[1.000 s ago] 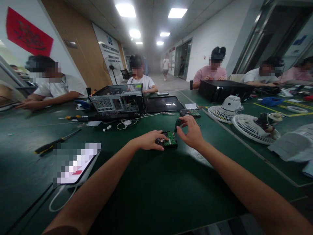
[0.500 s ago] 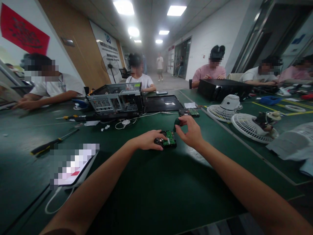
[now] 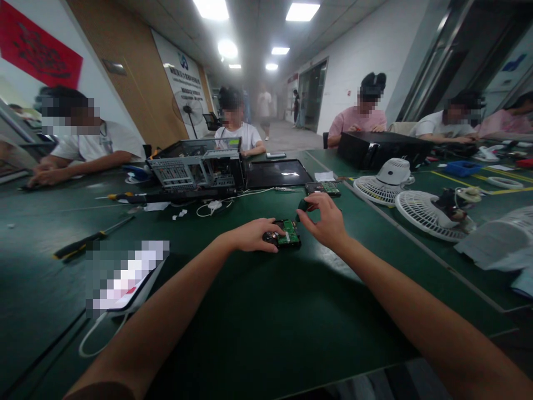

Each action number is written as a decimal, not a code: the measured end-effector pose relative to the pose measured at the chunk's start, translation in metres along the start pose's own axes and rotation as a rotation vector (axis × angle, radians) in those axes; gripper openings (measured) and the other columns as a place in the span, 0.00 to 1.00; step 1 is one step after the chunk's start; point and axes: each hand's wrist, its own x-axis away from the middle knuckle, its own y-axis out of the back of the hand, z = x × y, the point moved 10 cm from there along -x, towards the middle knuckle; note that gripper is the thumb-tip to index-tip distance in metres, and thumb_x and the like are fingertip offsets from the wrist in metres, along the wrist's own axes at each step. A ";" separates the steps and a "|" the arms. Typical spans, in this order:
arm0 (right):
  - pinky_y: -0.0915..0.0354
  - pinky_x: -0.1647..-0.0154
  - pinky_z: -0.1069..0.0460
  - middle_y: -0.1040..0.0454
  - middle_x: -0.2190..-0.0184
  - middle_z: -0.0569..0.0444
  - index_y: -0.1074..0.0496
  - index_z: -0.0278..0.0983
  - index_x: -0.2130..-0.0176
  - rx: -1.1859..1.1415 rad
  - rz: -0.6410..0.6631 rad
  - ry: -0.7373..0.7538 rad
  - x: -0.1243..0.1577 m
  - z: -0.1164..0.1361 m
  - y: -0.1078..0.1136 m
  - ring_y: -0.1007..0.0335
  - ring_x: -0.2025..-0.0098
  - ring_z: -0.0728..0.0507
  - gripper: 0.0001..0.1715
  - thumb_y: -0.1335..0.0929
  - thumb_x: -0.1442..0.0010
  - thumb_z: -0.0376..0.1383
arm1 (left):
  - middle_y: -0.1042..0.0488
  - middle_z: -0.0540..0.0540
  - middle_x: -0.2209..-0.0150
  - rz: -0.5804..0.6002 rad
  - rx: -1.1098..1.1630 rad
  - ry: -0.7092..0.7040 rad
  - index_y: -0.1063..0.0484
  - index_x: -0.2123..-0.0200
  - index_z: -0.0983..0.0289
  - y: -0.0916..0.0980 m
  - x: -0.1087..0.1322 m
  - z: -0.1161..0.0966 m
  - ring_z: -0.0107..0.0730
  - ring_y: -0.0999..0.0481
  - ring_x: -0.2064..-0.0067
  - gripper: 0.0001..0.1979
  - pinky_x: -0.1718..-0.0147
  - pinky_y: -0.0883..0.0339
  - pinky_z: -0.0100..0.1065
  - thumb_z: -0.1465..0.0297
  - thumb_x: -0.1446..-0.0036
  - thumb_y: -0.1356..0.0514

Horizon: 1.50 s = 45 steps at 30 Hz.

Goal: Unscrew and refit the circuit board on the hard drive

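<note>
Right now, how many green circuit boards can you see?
2: a near board at the left hand's fingers, and a far board beyond the right hand. More may be hidden inside the metal case.

Our green table carries a screwdriver at ten o'clock, a metal case at eleven, a circuit-board unit at twelve — and a white fan grille at two.

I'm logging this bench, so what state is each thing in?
Left hand: fingers on circuit unit
Right hand: pinching dark tool
Circuit unit: lying flat, board side up
Dark tool: held, tip unclear
Metal computer case: open, insides showing
Phone: screen lit
Screwdriver: lying down
Farther white fan: lying grille down
Ceiling lights: on
</note>
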 end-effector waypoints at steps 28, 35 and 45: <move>0.28 0.59 0.43 0.30 0.61 0.51 0.36 0.42 0.46 0.015 0.080 -0.014 0.001 -0.002 -0.006 0.28 0.63 0.41 0.20 0.30 0.36 0.39 | 0.37 0.60 0.32 -0.013 -0.003 -0.024 0.30 0.37 0.55 0.001 0.000 -0.002 0.54 0.44 0.29 0.31 0.35 0.47 0.50 0.54 0.41 0.33; 0.28 0.59 0.44 0.30 0.62 0.51 0.35 0.40 0.47 0.022 0.063 -0.031 0.000 -0.004 -0.005 0.28 0.63 0.41 0.20 0.30 0.36 0.39 | 0.40 0.61 0.30 -0.011 -0.005 -0.002 0.31 0.36 0.54 0.001 0.000 -0.001 0.54 0.44 0.29 0.32 0.35 0.47 0.50 0.53 0.41 0.34; 0.26 0.58 0.42 0.31 0.53 0.47 0.35 0.41 0.47 -0.021 0.049 -0.041 0.001 -0.007 -0.005 0.27 0.62 0.42 0.19 0.31 0.36 0.36 | 0.42 0.60 0.29 -0.003 -0.017 0.013 0.31 0.36 0.53 -0.001 0.000 0.003 0.52 0.45 0.28 0.32 0.35 0.47 0.49 0.52 0.41 0.34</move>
